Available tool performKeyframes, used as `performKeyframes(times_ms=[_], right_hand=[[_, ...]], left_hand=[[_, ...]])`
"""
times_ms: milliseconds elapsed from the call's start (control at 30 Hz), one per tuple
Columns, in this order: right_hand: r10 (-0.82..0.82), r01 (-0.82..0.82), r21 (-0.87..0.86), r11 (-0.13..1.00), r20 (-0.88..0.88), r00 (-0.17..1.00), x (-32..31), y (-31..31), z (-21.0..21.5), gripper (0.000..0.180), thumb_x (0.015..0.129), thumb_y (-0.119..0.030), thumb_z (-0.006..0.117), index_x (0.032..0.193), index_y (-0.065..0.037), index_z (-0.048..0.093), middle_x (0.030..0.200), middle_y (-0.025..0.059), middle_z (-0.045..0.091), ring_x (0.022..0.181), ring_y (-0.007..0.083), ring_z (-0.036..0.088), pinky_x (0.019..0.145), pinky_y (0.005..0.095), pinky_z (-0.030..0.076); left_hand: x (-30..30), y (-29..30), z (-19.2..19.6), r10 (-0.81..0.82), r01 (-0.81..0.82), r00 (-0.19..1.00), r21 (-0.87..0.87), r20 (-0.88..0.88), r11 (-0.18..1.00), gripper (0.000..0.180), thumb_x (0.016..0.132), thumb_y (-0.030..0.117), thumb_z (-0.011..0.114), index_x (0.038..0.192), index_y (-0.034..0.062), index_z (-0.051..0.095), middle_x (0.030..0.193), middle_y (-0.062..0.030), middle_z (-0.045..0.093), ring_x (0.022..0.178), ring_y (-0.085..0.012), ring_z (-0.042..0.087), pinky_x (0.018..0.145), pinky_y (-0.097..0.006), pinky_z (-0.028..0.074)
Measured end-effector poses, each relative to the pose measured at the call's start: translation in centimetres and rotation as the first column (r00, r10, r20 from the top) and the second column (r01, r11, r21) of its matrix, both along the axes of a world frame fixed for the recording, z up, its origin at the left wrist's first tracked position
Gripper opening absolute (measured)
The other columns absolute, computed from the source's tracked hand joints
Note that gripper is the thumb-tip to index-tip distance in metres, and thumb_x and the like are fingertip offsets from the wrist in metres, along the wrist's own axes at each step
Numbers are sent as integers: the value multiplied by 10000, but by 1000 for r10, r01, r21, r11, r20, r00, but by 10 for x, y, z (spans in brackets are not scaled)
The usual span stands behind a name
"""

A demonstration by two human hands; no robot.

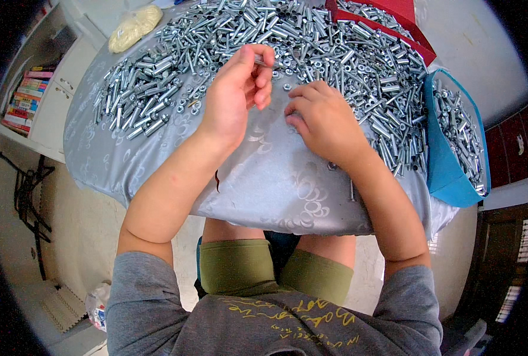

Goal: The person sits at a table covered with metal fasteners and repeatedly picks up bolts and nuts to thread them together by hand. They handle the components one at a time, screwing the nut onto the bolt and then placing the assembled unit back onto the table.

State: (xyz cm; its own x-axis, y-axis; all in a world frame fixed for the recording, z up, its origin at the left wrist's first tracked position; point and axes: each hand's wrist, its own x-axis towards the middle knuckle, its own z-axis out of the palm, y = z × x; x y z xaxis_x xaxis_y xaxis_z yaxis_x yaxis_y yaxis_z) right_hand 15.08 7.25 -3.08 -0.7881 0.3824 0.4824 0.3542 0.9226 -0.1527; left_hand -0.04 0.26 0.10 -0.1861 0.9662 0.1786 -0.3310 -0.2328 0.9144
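Observation:
My left hand (235, 94) is raised a little over the grey patterned tablecloth (264, 178), its fingertips pinched on a small silver metal sleeve (258, 59). My right hand (323, 121) rests palm down on the cloth, fingers curled onto small nuts at the edge of the heap; what they grip is hidden. A big heap of silver bolts, sleeves and nuts (311, 41) spreads across the far half of the table, just beyond both hands.
A blue tray (447, 166) with several bolts sits at the right edge, a red tray (406, 29) with more at the far right. A yellowish plastic bag (134, 26) lies far left. A shelf of books (26, 98) stands on the left. One bolt (351, 190) lies by my right forearm.

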Motion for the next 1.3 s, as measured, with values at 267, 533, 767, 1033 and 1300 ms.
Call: performKeyframes(times_ms=[267, 533, 767, 1033, 1300], right_hand=[[-382, -62, -699, 713, -460, 801, 1, 4, 10, 176, 855, -160, 474, 862, 0, 546, 762, 89, 620, 525, 150, 550, 443, 280, 402], [-533, -356, -876, 327, -482, 696, 4, -1, 22, 185, 883, -163, 448, 970, 0, 447, 782, 92, 585, 384, 92, 438, 354, 209, 332], [-472, -388, -882, 265, -470, 746, 3, -7, 23, 252, 852, -110, 489, 1068, 13, 453, 837, 99, 601, 432, 98, 458, 405, 215, 368], [-390, -413, -850, 327, -519, 760, 3, -11, 24, 281, 823, -112, 542, 1084, -10, 521, 848, 76, 624, 511, 100, 543, 455, 189, 406], [-344, -389, -810, 438, -551, 760, 1, -15, 21, 268, 806, -45, 547, 1071, -3, 540, 845, 72, 620, 552, 87, 558, 469, 175, 425]], left_hand=[[-1, -1, 2, -38, 36, 997, 24, 67, 999, 329, 909, 385, 287, 895, 85, 422, 637, 22, 306, 536, -89, 304, 513, -226, 266], [-3, -1, 0, -280, 273, 945, 67, 166, 960, 322, 919, 332, 276, 907, 68, 460, 667, 0, 409, 542, -89, 375, 536, -224, 329], [3, -4, 4, -276, 276, 955, 14, 110, 961, 334, 912, 375, 277, 897, 79, 430, 662, 1, 371, 548, -97, 336, 533, -228, 297], [4, -3, 3, -227, 229, 971, -14, 72, 973, 350, 906, 407, 278, 899, 86, 416, 664, 1, 360, 548, -99, 321, 533, -232, 286], [5, -3, 3, -216, 217, 975, -14, 50, 976, 340, 909, 398, 276, 893, 90, 421, 668, 3, 372, 547, -98, 328, 530, -230, 292]])
